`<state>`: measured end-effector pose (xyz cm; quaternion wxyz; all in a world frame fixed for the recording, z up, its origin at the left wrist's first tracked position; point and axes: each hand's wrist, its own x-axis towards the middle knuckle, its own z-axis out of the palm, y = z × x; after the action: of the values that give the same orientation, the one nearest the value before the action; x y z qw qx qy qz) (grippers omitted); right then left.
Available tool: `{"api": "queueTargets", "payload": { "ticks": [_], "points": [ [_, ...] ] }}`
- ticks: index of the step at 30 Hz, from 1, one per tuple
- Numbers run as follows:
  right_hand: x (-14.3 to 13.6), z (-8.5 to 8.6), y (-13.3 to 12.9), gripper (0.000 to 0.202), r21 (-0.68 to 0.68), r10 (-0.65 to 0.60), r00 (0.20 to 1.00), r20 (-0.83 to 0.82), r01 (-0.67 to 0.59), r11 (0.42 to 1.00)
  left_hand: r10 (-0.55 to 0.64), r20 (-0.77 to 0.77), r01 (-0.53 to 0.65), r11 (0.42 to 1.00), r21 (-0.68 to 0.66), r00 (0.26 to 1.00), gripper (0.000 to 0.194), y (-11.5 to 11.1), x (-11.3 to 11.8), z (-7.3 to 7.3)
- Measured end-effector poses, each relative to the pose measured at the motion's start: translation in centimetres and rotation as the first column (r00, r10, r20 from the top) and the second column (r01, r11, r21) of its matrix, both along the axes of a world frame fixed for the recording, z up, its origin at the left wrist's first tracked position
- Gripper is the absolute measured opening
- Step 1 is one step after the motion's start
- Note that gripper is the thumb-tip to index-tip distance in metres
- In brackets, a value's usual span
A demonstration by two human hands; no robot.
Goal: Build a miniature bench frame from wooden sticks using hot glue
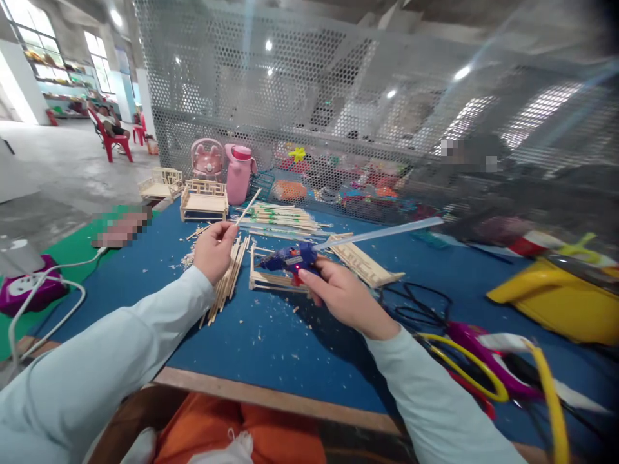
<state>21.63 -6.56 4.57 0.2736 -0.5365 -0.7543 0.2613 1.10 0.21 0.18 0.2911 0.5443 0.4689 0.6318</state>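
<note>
My left hand pinches a thin wooden stick that points up and to the right. A bundle of loose sticks lies on the table just right of that hand. My right hand is wrapped round a blue glue gun, its nozzle pointing left and a long clear glue stick coming out of its back. Behind and below the gun sits a small wooden stick frame, partly hidden by it. A flat wooden lattice piece lies beyond my right hand.
Small wooden benches and a pink bottle stand at the back left of the blue table. More sticks lie behind. Cables, a purple power strip and a yellow object are at right. A perforated screen rises behind.
</note>
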Motion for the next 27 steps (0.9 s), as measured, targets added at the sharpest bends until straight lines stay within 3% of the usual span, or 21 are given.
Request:
{"api": "queueTargets", "payload": {
  "ticks": [15, 27],
  "points": [
    [-0.34, -0.34, 0.04, 0.027, 0.091, 0.047, 0.998, 0.036, -0.05, 0.995, -0.067, 0.0, 0.067, 0.997, -0.032, 0.998, 0.021, -0.35, 0.27, -0.03],
    [-0.12, -0.5, 0.15, 0.028, 0.087, 0.034, 0.998, 0.054, -0.039, 0.995, -0.027, -0.086, 0.028, 1.0, 0.0, 0.996, 0.02, -0.39, 0.22, -0.07]
  ]
}}
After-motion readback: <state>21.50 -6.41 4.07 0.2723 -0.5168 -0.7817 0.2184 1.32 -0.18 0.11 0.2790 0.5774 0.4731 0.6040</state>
